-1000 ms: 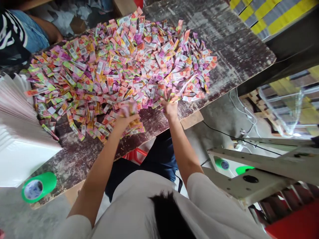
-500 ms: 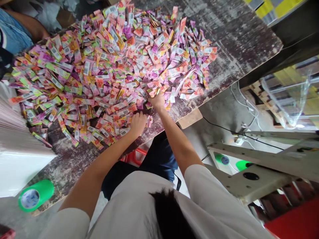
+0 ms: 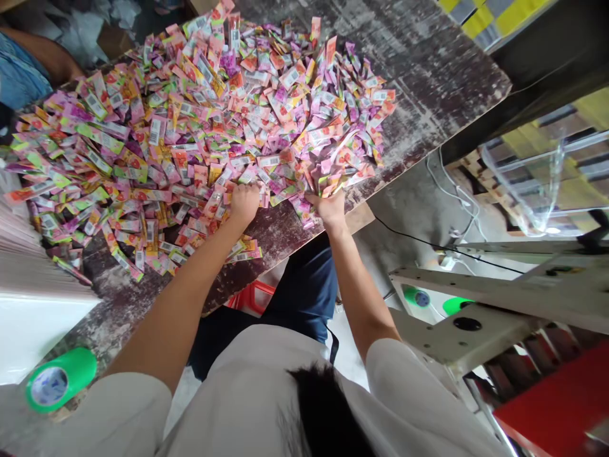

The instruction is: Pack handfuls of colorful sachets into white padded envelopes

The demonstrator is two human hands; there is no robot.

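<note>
A large heap of small coloured sachets (image 3: 200,120), pink, purple, green and orange, covers most of the worn dark bench (image 3: 428,70). No container holds them; they lie loose on the board. The left hand (image 3: 244,203) rests on the near edge of the heap, its fingers curled down into the sachets; whether they clamp any cannot be told. The right hand (image 3: 328,209) lies just beside it at the bench edge, fingers pushed under a cluster of sachets and partly hidden, so their spread cannot be told either. A roll of green tape (image 3: 59,379) sits at the near left corner of the bench, well apart from both hands.
</note>
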